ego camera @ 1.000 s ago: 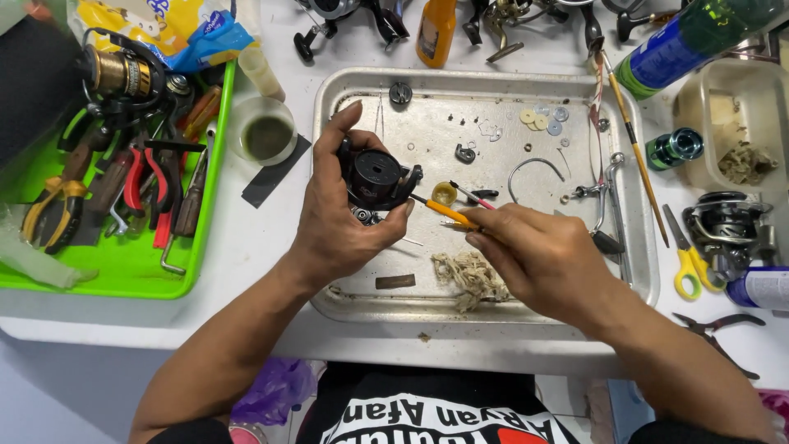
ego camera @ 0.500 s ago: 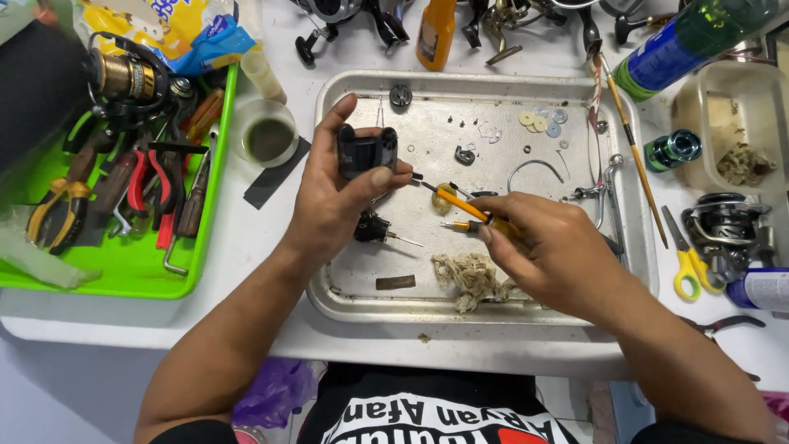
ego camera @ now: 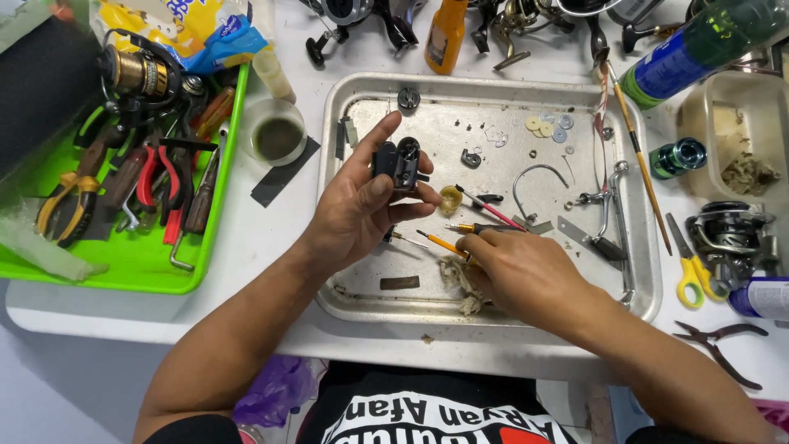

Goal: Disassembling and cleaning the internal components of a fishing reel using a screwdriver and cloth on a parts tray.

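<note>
reel body lifted clear, tools set down among the parts

the left hand [ego camera: 362, 218] now grips the small black reel body [ego camera: 398, 163] between thumb and fingers and holds it higher in the frame, at upper centre, above the floor of the dented metal tray [ego camera: 493, 123]. a second ago it sat lower, close against the other hand. the right hand [ego camera: 526, 275] has drawn back to lower centre; its fingers rest loosely curled on the orange-handled pick [ego camera: 444, 243], just beside the red-handled screwdriver [ego camera: 491, 208], and i cannot tell whether they pinch it. the probing seems paused and the piece turned for a look. under the right hand lies a frayed wad of cloth [ego camera: 460, 279]. small washers [ego camera: 546, 127] are scattered at upper right of the tray. at far left sits the green plastic tray of pliers [ego camera: 123, 263].
</note>
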